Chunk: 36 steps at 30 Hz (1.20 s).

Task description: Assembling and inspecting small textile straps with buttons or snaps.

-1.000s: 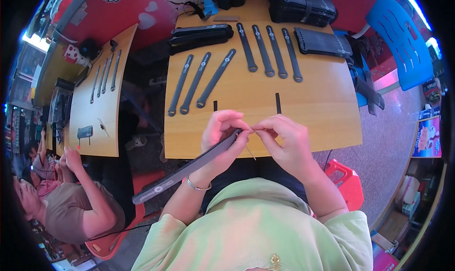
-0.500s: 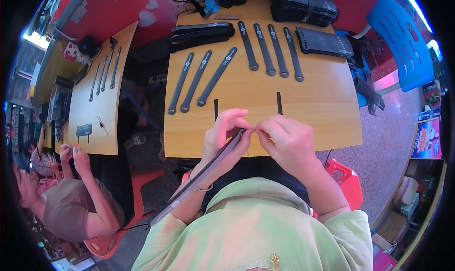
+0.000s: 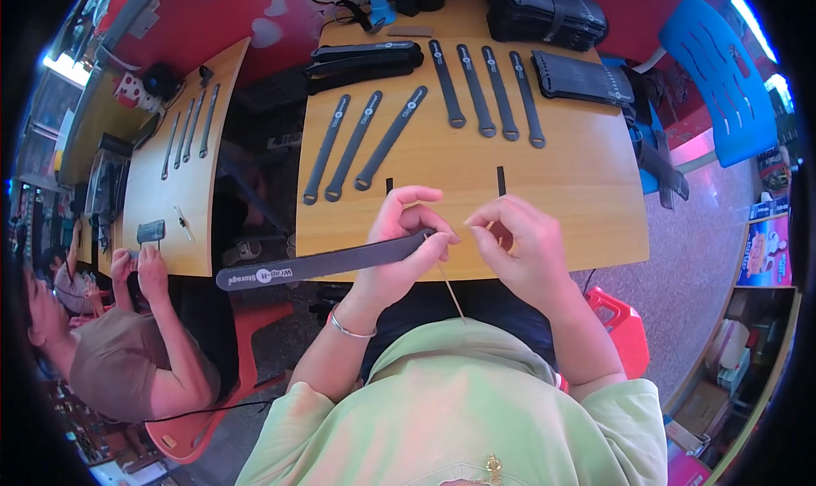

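My left hand [image 3: 399, 248] pinches one end of a dark grey strap [image 3: 327, 265] between thumb and fingers. The strap sticks out level to the left, its white printed face up. A thin tan cord or stick [image 3: 451, 292] hangs from the same fingertips toward my lap. My right hand [image 3: 518, 244] hovers just to the right, its fingers bent and thumb and forefinger slightly apart, with nothing visible in them. On the table [image 3: 586, 223] beyond lie several matching straps [image 3: 353, 146], each with a slotted end, in a left and a right group.
Two short black strips [image 3: 501, 180] lie near my hands. Bundled straps [image 3: 365, 61] and a strap stack [image 3: 582, 78] sit farther back, below a big dark pile [image 3: 544, 10]. A co-worker [image 3: 127, 358] sits at another table on the left. A blue chair [image 3: 718, 78] stands at right.
The strap has swung from lying along my left forearm to pointing level leftward. My right hand has come away from the left fingertips, and the thin cord or stick now shows hanging.
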### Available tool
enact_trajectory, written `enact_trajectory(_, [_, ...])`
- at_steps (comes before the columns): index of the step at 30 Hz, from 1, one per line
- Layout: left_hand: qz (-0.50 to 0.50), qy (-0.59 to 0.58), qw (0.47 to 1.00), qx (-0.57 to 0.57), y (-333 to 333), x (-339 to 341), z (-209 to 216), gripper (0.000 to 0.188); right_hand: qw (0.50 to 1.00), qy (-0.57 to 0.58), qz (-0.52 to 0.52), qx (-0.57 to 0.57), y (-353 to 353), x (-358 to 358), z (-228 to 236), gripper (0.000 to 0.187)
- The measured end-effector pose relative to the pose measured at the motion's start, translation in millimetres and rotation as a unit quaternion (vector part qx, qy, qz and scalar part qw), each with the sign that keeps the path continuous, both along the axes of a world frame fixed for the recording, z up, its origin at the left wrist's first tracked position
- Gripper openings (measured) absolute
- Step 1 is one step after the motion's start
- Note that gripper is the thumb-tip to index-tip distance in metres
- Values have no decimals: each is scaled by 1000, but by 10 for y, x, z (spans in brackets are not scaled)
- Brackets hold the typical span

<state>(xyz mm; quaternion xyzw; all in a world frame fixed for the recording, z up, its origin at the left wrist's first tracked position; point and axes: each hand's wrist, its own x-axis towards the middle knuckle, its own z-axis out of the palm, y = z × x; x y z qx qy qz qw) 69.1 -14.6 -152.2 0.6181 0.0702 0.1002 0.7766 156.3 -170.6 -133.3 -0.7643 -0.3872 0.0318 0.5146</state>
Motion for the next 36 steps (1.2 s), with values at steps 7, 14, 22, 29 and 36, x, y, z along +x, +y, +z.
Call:
enact_trajectory(7, [-15, 3, 999, -48, 21, -34, 36, 33, 998, 52, 35, -3, -31, -27, -4, 12])
enact_trajectory(14, [-6, -6, 997, -79, 42, -25, -84, 23, 993, 102, 19, 54, 79, -229, -297, 21])
enact_trajectory(22, [136, -62, 989, -2, -161, 42, -192, 11, 980, 199, 15, 24, 79, -270, -294, 44])
enact_trajectory(29, [63, -46, 997, 16, -183, 13, -276, 24, 992, -87, -34, 86, 195, -190, -333, 47])
enact_trajectory(36, [-49, -14, 997, 58, 89, -16, -207, 24, 988, -130, 13, 83, 137, -51, -321, 38])
